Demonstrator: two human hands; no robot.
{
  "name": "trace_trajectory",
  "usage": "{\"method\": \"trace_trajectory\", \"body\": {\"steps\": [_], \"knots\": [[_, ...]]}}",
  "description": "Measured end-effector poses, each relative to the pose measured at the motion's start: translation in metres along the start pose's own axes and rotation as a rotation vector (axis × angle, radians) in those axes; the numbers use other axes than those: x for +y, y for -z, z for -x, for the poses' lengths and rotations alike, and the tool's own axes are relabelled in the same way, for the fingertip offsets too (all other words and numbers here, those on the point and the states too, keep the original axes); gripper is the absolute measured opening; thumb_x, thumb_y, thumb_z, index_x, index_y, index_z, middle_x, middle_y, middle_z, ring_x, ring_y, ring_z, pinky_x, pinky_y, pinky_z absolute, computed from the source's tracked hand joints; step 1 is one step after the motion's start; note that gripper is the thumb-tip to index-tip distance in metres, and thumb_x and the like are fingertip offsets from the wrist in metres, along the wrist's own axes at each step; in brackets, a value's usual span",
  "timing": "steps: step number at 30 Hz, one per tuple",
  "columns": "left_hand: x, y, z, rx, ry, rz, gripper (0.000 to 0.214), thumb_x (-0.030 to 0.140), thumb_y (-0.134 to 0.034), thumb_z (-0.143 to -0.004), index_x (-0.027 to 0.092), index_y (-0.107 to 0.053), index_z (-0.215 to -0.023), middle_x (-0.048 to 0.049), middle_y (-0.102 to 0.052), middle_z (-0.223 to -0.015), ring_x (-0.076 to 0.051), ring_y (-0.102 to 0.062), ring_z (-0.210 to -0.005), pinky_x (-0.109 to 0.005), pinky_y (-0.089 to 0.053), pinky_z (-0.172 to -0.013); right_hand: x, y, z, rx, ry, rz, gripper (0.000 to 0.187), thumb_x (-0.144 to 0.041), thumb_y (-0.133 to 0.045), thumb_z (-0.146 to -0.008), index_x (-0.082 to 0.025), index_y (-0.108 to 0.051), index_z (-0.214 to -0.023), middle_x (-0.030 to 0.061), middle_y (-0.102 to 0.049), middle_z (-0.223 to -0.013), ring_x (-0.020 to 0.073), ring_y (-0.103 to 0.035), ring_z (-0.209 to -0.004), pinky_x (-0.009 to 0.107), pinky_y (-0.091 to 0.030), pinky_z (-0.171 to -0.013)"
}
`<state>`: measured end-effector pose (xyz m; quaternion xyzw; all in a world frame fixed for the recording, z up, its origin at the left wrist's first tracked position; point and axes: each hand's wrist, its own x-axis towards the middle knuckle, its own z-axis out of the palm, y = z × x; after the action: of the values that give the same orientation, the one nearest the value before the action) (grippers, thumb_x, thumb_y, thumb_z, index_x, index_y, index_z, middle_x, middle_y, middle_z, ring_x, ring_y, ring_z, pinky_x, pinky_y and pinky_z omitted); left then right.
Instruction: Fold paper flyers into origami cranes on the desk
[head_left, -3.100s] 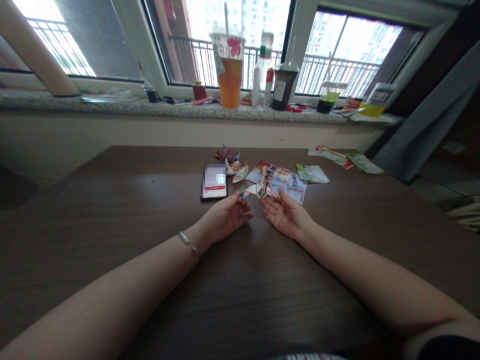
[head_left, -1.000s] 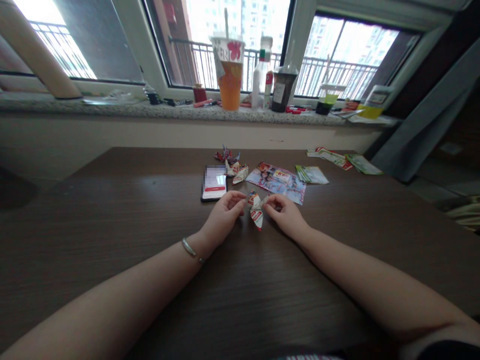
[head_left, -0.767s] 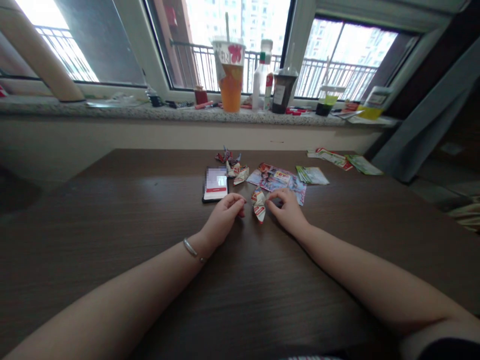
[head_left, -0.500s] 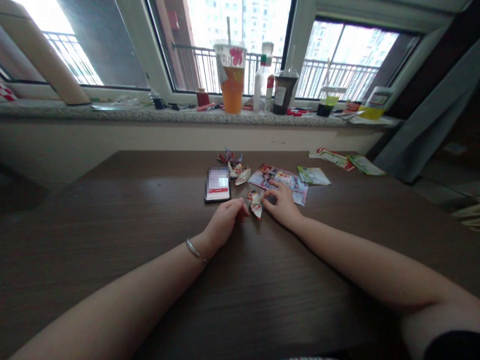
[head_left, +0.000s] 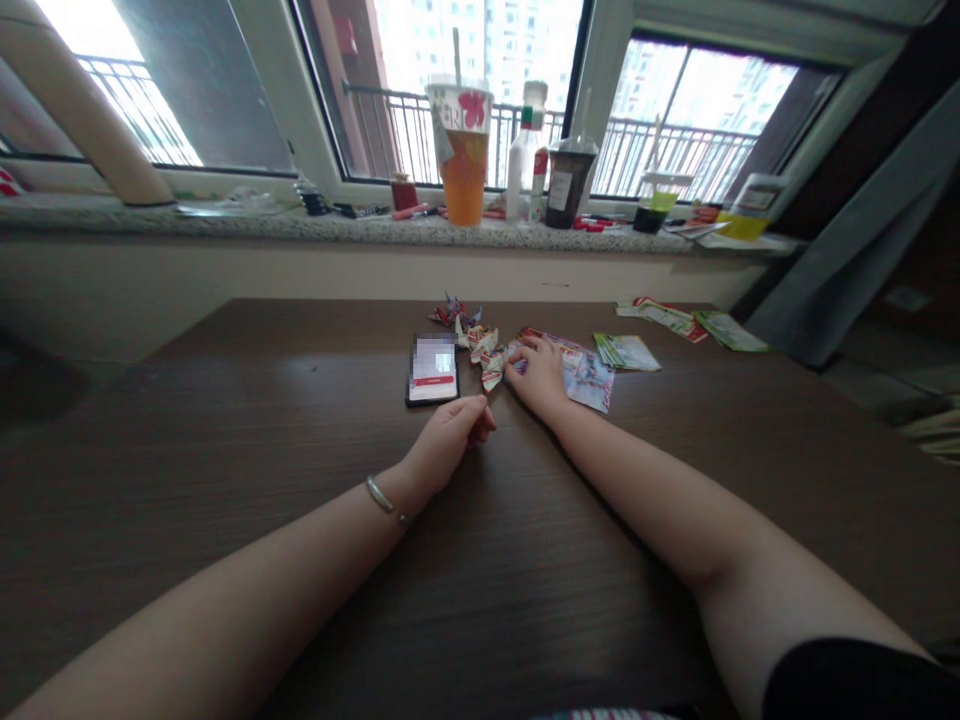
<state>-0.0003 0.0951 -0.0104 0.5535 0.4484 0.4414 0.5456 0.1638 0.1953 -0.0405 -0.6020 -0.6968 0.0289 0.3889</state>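
Observation:
My right hand (head_left: 538,376) rests at the left part of a colourful printed sheet (head_left: 589,380), its fingers partly spread. Its thumb side touches or nearly touches a folded cream-and-red paper piece (head_left: 491,369). Against that piece lies a second folded paper piece (head_left: 478,342), and behind them is a crumpled-looking red and purple one (head_left: 452,312). My left hand (head_left: 450,435), with a silver bangle at the wrist, lies on the table with curled fingers and nothing visible in them. Just beyond it is a phone (head_left: 433,370) with a lit screen.
Small stacks of printed paper (head_left: 628,352) lie to the right on the brown table (head_left: 225,450), with more green and red slips (head_left: 671,318) behind. On the stone windowsill (head_left: 285,226) stand an orange drink cup (head_left: 464,170), a dark drink cup (head_left: 568,185), bottles and pens.
My right hand has moved forward and left, and the nearest folded paper piece has shifted away to lie against the others. My left hand has hardly moved.

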Motion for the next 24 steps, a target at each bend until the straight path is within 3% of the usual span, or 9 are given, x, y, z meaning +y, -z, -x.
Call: {"method": "trace_trajectory", "body": {"steps": [6, 13, 19, 24], "knots": [[0.002, -0.001, 0.000, -0.006, 0.011, -0.090, 0.040, 0.051, -0.048, -0.083, 0.018, -0.055, -0.063, 0.0009, -0.051, -0.056, -0.012, -0.047, -0.053, -0.025, -0.037, -0.053, -0.002, -0.006, -0.010, 0.031, -0.017, 0.050, 0.013, -0.029, -0.062, -0.079, -0.021, -0.072, -0.080, 0.0096, -0.060, -0.121, 0.0272, -0.041, -0.123, 0.045, -0.027, -0.108], [-0.001, 0.001, -0.002, -0.019, 0.010, -0.095, 0.040, 0.052, -0.047, -0.082, 0.018, -0.054, -0.064, 0.0006, -0.052, -0.058, -0.012, -0.047, -0.053, -0.025, -0.036, -0.053, -0.008, -0.009, -0.018, 0.031, -0.012, 0.125, 0.017, -0.033, -0.062, -0.080, -0.021, -0.074, -0.082, 0.0076, -0.061, -0.122, 0.0298, -0.038, -0.125, 0.045, -0.025, -0.109], [-0.001, 0.003, -0.002, -0.057, 0.022, -0.108, 0.041, 0.055, -0.046, -0.082, 0.018, -0.054, -0.066, 0.0012, -0.051, -0.058, -0.012, -0.048, -0.055, -0.025, -0.037, -0.055, -0.011, -0.005, -0.008, -0.025, 0.024, 0.166, 0.033, -0.032, -0.062, -0.078, -0.020, -0.069, -0.108, 0.0107, -0.055, -0.130, 0.0306, -0.038, -0.125, 0.047, -0.025, -0.109], [-0.003, 0.006, -0.004, -0.100, 0.025, -0.122, 0.038, 0.051, -0.046, -0.083, 0.017, -0.055, -0.068, 0.0021, -0.050, -0.058, -0.012, -0.046, -0.056, -0.025, -0.036, -0.056, -0.002, 0.011, 0.002, -0.057, 0.051, 0.235, 0.053, -0.033, -0.067, -0.072, -0.019, -0.059, -0.122, 0.0144, -0.045, -0.140, 0.0344, -0.031, -0.132, 0.052, -0.022, -0.111]]}}
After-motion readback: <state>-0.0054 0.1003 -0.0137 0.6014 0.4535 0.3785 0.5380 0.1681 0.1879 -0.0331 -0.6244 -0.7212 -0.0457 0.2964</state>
